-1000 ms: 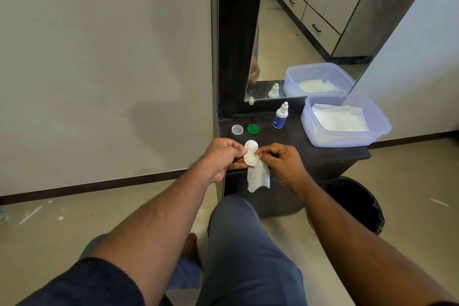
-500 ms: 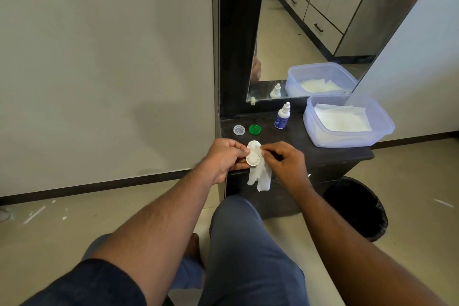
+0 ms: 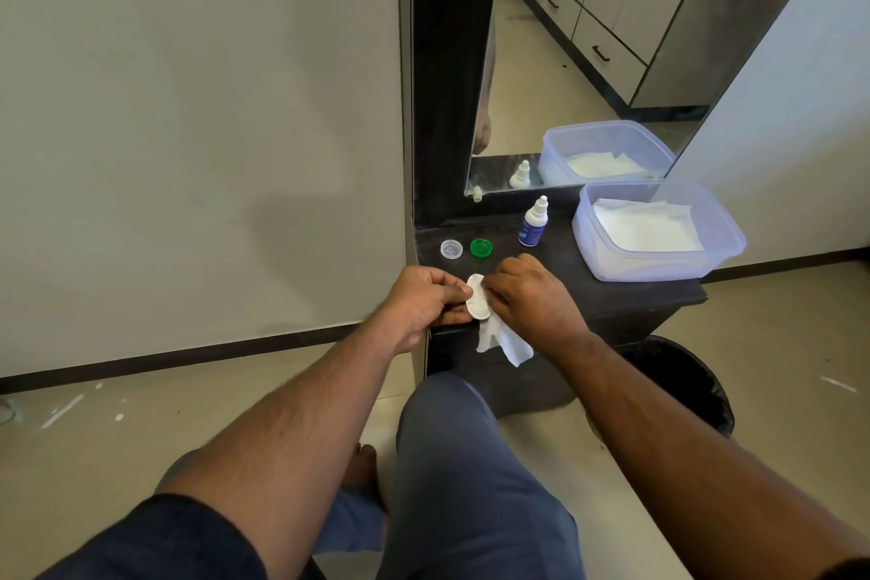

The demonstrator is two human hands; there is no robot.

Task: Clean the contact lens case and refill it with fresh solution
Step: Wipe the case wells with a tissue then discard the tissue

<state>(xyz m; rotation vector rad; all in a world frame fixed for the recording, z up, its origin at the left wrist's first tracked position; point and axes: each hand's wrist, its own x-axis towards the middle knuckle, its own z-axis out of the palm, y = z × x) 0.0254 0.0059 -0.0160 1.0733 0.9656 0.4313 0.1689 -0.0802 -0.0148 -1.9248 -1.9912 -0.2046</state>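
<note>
Left hand (image 3: 423,299) grip pinching white lens case (image 3: 476,303), right hand (image 3: 529,292) grip around hanging tissue (image 3: 501,339)

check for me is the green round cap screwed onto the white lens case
No, the green round cap lies loose on the black counter, apart from the white lens case held in the left hand.

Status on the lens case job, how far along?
Done: both caps are off, the clear cap and green cap lie on the counter.
In hand: left hand holds the white case; right hand wipes it with a tissue.
Left: refilling; the solution bottle stands untouched.
</note>
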